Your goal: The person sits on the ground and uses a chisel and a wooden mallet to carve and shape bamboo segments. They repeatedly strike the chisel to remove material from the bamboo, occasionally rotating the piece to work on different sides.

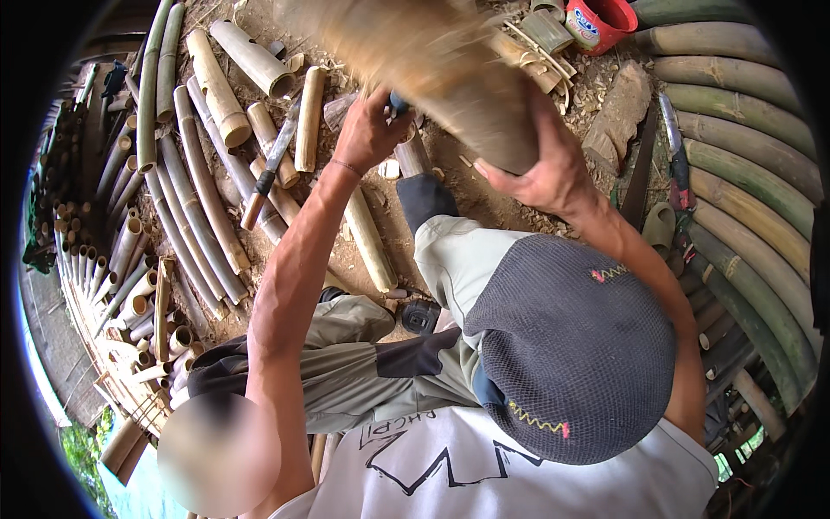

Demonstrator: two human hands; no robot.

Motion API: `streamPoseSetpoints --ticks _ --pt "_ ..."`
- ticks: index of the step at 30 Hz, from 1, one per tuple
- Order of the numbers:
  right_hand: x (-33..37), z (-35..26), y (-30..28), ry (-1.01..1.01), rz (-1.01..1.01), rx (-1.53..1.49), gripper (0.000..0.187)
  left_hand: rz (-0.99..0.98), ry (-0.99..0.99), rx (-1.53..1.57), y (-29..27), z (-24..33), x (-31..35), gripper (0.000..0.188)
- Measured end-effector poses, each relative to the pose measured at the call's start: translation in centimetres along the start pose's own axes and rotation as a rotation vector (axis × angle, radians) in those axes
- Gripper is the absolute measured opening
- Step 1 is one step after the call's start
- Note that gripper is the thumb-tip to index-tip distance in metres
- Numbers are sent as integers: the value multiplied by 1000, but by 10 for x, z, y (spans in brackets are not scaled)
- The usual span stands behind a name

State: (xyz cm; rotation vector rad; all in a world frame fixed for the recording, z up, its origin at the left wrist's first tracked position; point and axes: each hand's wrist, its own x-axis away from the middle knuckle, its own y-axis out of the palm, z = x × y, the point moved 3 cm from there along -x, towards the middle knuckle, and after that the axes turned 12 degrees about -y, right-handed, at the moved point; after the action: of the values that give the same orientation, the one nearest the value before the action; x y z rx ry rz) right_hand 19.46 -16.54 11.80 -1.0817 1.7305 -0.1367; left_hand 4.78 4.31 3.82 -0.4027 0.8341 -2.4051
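A large brown piece of wood (432,73), smeared by motion, crosses the top middle of the view. My right hand (553,160) grips its lower right end, with the thumb along its near side. At its left underside is my left hand (376,125), its fingers curled beside a small dark blue thing (399,102). What those fingers close on is mostly hidden by the blurred wood. Under the hands, a short cut bamboo piece (412,154) stands near my dark-cuffed foot (426,199).
Cut bamboo tubes (216,91) and a knife (275,156) lie on the left. Bamboo poles (735,104) line the right, beside a saw (641,164) and another blade (672,125). A red bucket (601,26) stands at the far right, near a rough log (618,117).
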Motion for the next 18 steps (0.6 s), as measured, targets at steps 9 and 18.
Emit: streamPoseSetpoints --ticks 9,18 --pt "-25 -3 14 -150 -247 156 116 365 255 -74 -9 -26 37 19" --pt "-74 -10 23 -296 -272 144 116 415 226 -500 -14 -82 49 32"
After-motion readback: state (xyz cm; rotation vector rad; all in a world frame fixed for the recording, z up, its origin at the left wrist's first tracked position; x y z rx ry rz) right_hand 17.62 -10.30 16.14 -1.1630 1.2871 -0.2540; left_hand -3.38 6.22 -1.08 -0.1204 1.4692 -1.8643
